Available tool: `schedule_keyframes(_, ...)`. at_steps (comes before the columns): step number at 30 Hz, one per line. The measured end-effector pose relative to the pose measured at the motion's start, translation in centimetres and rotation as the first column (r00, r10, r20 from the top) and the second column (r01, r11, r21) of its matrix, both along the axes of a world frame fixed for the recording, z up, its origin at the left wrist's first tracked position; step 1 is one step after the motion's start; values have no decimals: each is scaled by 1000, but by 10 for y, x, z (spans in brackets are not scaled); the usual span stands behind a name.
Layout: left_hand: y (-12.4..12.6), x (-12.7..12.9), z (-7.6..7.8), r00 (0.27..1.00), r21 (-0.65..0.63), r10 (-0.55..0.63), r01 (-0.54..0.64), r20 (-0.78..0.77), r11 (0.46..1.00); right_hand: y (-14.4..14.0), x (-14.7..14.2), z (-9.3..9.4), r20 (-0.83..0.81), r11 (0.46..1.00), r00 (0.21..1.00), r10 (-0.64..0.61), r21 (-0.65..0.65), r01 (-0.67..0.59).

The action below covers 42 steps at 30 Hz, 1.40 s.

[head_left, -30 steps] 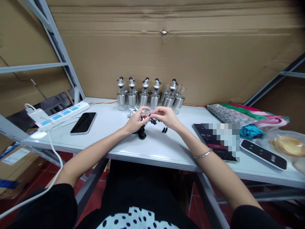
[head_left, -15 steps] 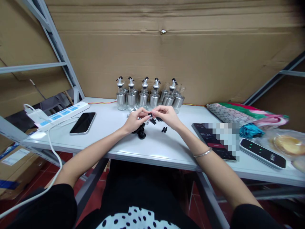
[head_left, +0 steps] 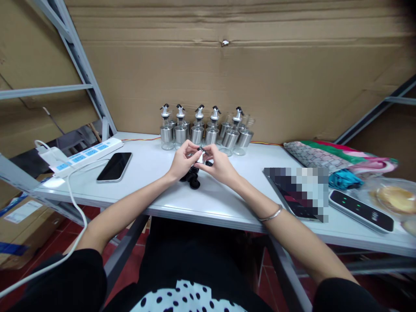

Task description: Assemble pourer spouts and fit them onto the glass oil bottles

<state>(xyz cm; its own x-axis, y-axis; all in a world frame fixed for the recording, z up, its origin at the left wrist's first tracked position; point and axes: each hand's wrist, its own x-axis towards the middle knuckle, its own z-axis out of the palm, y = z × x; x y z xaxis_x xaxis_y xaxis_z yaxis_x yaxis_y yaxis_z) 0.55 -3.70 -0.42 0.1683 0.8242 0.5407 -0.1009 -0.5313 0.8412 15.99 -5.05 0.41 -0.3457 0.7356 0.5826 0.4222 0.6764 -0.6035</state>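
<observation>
My left hand and my right hand meet over the middle of the table, both closed on one small silver pourer spout with a black flip cap on top. Fingertips cover part of it. Just below them lie several black stoppers on the white tabletop, partly hidden by my left hand. Behind my hands stand several glass bottles with steel sleeves. Some of them carry similar silver spouts with black caps; others have bare glass necks.
To the left are a phone and a white power strip with a cable. On the right lie a tablet-like device, partly pixelated, a black-and-white gadget, a patterned cloth bag and a plastic-wrapped food item.
My right hand has moved left and slightly down, closer to my left hand. The silver spout with its black cap now shows between my fingers.
</observation>
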Motion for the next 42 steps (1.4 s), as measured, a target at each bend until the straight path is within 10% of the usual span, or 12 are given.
schedule_keyframes(17, 2, -4, 8, 996, -199, -78, 86, 46, 976, 2, 11, 7, 157, 965, 988, 0, 259, -41)
schedule_keyframes(42, -4, -3, 10, 961, -284, -274, 268, 20, 921, -1, 14, 12, 84, 994, 995, -57, 93, 49)
